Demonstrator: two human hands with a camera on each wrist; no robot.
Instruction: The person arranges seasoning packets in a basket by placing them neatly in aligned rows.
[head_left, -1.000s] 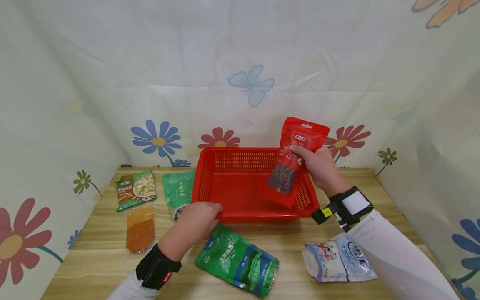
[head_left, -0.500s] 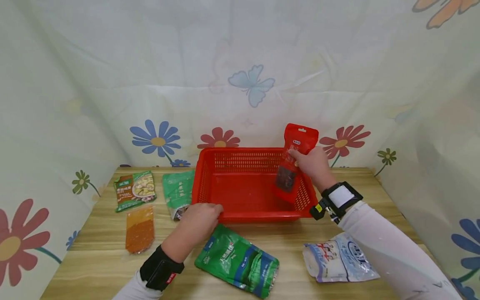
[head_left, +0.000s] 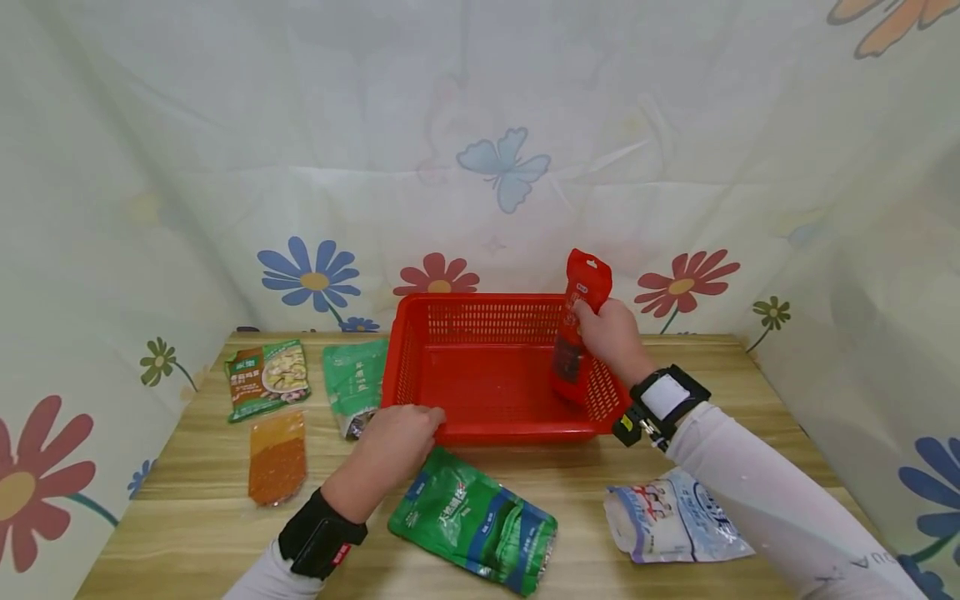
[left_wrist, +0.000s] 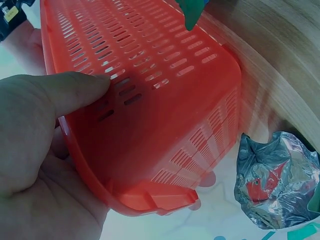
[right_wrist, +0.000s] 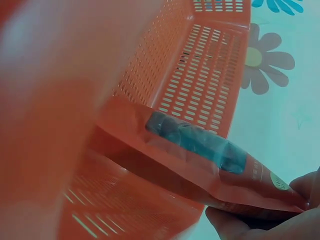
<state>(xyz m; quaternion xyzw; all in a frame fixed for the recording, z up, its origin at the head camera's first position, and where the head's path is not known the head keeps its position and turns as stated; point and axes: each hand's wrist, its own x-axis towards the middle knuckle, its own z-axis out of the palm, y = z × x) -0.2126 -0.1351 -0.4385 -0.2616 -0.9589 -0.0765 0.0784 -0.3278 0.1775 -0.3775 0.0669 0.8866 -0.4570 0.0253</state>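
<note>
A red plastic basket [head_left: 487, 433] with slotted walls stands at the back of the table. My left hand [head_left: 401, 437] grips its front left corner; in the left wrist view the thumb [left_wrist: 75, 92] presses the slotted wall while the other fingers go under the rim. My right hand [head_left: 613, 332] holds a red snack pouch [head_left: 573, 333] with a clear window showing dark pieces. The pouch stands steeply at the basket's right end, its lower part inside. In the right wrist view the pouch [right_wrist: 190, 155] slants down between the basket walls, fingers at its upper end.
Nearest the basket's front lies a green pouch [head_left: 472, 525]. A white and blue bag [head_left: 675, 517] lies by my right forearm. Left of the basket are a light green pouch [head_left: 352, 379], a brown and green packet [head_left: 267, 379] and an orange packet [head_left: 277, 458]. A printed curtain [head_left: 337, 167] hangs behind.
My right hand has moved left and slightly down with the red pouch, which has turned edge-on and sunk lower at the basket's right end. My left hand stays on the corner.
</note>
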